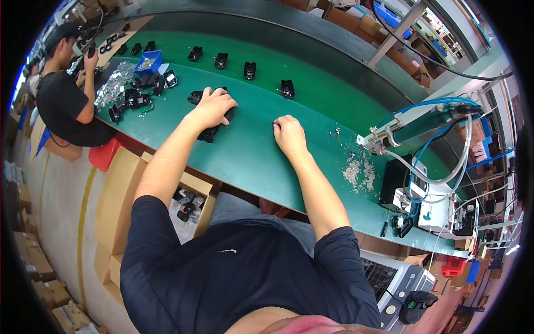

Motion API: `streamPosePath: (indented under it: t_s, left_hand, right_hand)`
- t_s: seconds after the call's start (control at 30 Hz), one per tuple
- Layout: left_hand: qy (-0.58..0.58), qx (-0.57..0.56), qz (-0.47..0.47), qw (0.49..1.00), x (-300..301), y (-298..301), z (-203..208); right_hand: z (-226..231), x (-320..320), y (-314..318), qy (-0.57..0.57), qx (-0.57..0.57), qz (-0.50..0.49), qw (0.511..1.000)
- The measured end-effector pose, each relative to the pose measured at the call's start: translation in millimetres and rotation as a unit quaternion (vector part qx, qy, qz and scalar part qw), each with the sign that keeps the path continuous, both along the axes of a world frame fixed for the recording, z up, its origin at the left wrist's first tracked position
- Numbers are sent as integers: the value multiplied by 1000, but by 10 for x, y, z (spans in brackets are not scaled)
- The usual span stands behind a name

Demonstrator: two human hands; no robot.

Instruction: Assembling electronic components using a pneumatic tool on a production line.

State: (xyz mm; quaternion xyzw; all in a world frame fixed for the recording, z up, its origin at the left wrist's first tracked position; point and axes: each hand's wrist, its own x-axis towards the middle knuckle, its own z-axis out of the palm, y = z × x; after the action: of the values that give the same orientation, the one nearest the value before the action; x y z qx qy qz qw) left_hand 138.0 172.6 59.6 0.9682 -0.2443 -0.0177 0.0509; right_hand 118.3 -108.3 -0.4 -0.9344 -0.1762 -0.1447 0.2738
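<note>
My left hand (pixel 216 108) is closed over a black plastic housing (pixel 209 134) on the green bench, and its palm and fingers hide most of that part. Another black piece (pixel 194 97) lies just beyond the wrist, touching or very near the hand. To the right, my right hand (pixel 290 134) rests low over the bench with its fingers curled. A small dark bit shows at its fingertips, too little to name. Farther back, a row of similar black parts (pixel 250 70) stands on the brighter green strip.
Small pale pieces (pixel 359 171) lie scattered at right, beside a mounted tool with blue hoses (pixel 417 125). Black parts, clear bags (pixel 117 83) and a blue bin (pixel 149 61) crowd the left. A co-worker (pixel 72 94) is at the far left. An open carton (pixel 119 195) stands below the bench.
</note>
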Motion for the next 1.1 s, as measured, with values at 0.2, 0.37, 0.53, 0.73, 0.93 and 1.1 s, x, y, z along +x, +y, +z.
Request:
streamPosePath:
  t_s: [0.2, 0.37, 0.53, 0.73, 0.93, 1.1]
  left_hand:
    - [-76, -113, -20, 990, -280, -218, 166]
    - [349, -711, 68, 607, -895, -594, -46]
    - [474, -821, 92, 306, -1321, -818, -405]
    - [433, -795, 93, 415, -1531, -1066, -456]
    - [268, -673, 38, 689, -1563, -1364, -323]
    - [133, -548, -8, 826, -1567, -1444, -290]
  right_hand:
    - [23, -180, -122, 35, 10, 17, 999]
    - [17, -547, -288, 2, -28, 33, 999]
    - [116, -880, -445, -2, -23, 42, 999]
    - [580, -1317, -459, 98, 195, -30, 975]
    - [748, -1608, -364, -8, 200, 12, 980]
    - [625, -1626, -281, -15, 175, 5, 984]
